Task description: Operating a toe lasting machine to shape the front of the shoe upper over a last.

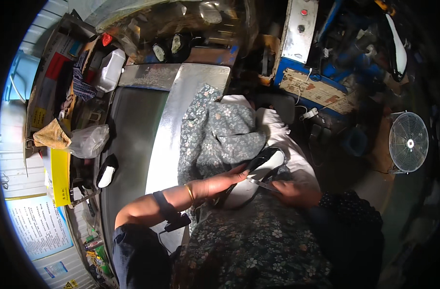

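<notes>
In my lap lies a black shoe with a pale, whitish sole turned up. My left hand is closed on the shoe's near side, fingers partly hidden beneath it. My right hand grips a thin flat metal blade, whose tip meets the shoe close to my left thumb. Whether the blade has a separate handle is hidden in the fist. Under the shoe, a grey floral cloth and a pale pink cloth cover my knees.
To the left runs a dark conveyor belt with a bright metal edge. Another black-and-white shoe rests at its left side. A round fan stands at the right, and a blue machine beyond my knees.
</notes>
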### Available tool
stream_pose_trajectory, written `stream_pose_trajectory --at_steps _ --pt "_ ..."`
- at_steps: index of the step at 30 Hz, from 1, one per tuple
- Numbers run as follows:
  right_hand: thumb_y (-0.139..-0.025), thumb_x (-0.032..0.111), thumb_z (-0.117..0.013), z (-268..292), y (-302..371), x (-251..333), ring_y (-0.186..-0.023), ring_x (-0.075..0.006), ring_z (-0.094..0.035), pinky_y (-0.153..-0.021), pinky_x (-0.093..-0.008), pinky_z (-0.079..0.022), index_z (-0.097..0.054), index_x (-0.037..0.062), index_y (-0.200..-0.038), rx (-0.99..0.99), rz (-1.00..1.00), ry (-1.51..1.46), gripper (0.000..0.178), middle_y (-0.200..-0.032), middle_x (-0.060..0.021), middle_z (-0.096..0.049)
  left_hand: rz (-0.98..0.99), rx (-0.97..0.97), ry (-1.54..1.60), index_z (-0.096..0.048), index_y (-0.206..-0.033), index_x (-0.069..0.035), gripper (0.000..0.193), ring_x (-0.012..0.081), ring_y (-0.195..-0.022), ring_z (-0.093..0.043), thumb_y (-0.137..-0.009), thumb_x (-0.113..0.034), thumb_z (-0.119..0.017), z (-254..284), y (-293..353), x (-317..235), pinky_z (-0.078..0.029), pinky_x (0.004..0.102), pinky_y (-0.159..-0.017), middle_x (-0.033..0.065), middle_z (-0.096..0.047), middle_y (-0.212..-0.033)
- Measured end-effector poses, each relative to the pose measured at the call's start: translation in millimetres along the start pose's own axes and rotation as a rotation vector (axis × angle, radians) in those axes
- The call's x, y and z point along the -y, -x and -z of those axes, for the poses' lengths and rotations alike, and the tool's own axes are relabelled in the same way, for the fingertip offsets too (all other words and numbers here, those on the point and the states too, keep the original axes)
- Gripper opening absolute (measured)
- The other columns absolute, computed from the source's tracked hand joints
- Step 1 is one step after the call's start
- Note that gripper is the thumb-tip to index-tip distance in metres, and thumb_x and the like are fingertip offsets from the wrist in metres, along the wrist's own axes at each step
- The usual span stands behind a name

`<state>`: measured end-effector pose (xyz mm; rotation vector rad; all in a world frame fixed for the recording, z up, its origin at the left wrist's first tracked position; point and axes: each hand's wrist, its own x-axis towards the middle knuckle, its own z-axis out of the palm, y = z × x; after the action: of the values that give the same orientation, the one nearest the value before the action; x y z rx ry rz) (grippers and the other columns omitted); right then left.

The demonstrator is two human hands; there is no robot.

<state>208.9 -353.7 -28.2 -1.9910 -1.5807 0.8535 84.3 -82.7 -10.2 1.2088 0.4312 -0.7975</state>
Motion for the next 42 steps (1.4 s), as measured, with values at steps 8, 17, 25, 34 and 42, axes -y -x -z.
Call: stream_pose_trajectory --at_steps 8,17,25,34,42 --pt "-0.091 0.024 -0.06 -19.0 31.8 -29.3 -0.066 -0.026 -0.066 -0.06 -0.0385 -0.052 -0.041 0.0035 -0.146 -0.055 0.175 0.16 0.062 -0.084 -0.0135 -0.064 0.017 -0.057 0.355 -0.028 -0.155 -0.008 0.073 0.0176 -0.113 -0.059 -0.093 -0.021 -0.064 -17.5 -21.0 11.9 -0.049 0.0313 -0.095 0.0101 -0.057 -0.135" --pt "-0.094 0.031 -0.065 20.0 17.0 28.5 -0.077 -0.0414 -0.067 -0.064 -0.0481 -0.05 -0.054 0.0041 -0.115 -0.254 -0.266 -0.359 0.036 -0.086 -0.0227 -0.067 -0.134 -0.126 -0.19 -0.01 -0.156 0.002 0.102 0.0205 -0.124 -0.052 -0.088 -0.036 -0.076 -13.2 -15.9 31.8 -0.039 0.0288 -0.106 0.0187 -0.056 -0.136" --pt "-0.096 0.032 -0.062 71.0 -45.0 57.7 -0.083 -0.0398 -0.065 -0.071 -0.0443 -0.049 -0.056 0.0006 -0.103 -0.157 0.025 -0.342 0.032 -0.087 -0.0214 -0.065 -0.32 -0.161 0.182 -0.013 -0.158 -0.007 0.097 0.0178 -0.124 -0.051 -0.084 -0.001 -0.074 -3.8 31.5 48.9 -0.043 0.0315 -0.106 0.0134 -0.042 -0.148" --pt "-0.093 0.042 -0.057 75.3 -311.8 -10.2 -0.108 -0.0451 -0.06 -0.094 -0.0522 -0.046 -0.052 -0.0021 -0.126 -0.459 -0.324 -0.036 0.055 -0.117 -0.0279 -0.063 -0.702 -0.618 0.529 -0.012 -0.159 -0.008 0.108 0.0196 -0.135 -0.038 -0.076 -0.001 -0.081 -21.8 96.3 54.9 -0.037 0.0334 -0.11 0.0075 -0.034 -0.151" --pt "-0.101 0.044 -0.049 29.2 -309.3 34.0 -0.107 -0.0293 -0.064 -0.097 -0.0384 -0.049 -0.062 -0.0002 -0.122 -0.336 0.018 -1.362 0.05 -0.12 -0.0161 -0.066 -0.778 -0.743 0.255 -0.003 -0.158 -0.008 0.1 0.0183 -0.133 -0.038 -0.088 -0.024 -0.073 -26.4 70.7 72.2 -0.033 0.0321 -0.111 0.0091 -0.035 -0.15"
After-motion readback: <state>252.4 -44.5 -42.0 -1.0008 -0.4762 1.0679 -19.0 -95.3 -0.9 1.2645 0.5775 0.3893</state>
